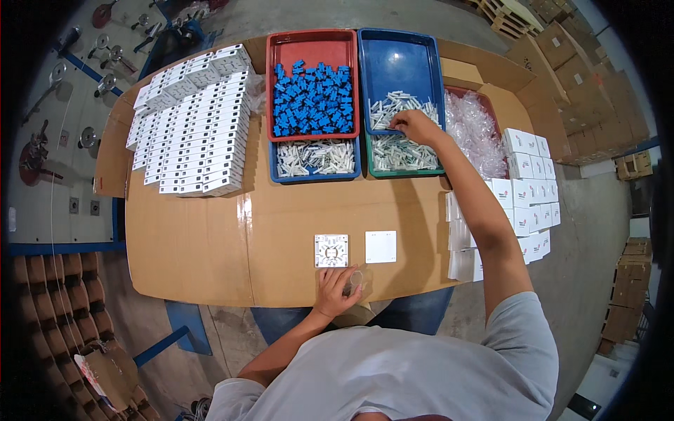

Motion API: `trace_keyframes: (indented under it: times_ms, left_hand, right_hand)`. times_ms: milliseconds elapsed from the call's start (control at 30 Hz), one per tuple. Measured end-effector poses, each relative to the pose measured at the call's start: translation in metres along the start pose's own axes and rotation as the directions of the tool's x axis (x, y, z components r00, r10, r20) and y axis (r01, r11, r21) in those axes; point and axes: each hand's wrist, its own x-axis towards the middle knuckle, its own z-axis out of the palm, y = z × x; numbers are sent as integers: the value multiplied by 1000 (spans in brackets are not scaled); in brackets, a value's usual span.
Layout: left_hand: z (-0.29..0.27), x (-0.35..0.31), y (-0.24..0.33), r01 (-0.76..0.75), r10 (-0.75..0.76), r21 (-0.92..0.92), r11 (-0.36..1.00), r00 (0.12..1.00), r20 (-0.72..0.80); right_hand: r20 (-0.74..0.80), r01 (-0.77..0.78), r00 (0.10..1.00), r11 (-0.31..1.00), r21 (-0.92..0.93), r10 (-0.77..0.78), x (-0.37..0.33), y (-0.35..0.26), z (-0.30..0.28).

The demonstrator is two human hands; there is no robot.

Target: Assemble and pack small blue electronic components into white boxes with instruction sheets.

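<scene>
My left hand is at the table's near edge, its fingers curled against a small clear plastic piece. Just beyond its fingertips lies a square white tray-like part with a dark pattern inside. To the right of that part, a plain white square plate lies flat. My right arm reaches far forward, and my right hand is over the front of the upper blue tray. Its fingers are pinched together among small white stick-like pieces; what sits between the fingertips is too small to make out.
A red tray of blue parts rests above a lower blue tray of white pieces. A green tray holds similar pieces. White boxes are stacked at left, more boxes at right, beside clear plastic bags.
</scene>
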Motion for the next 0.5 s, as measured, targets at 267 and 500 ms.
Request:
trace_keyframes:
  times_ms: [267,500]
  left_hand:
    - [2,-6,0,1,-2,-7,1000,1000,-21]
    - [-5,2,-1,77,-103,-152,985,980,-169]
  right_hand:
    - [-451,-47,890,996,70,74,-21,-9,3]
    - [-372,-18,821,672,741,433,-112,-74,28]
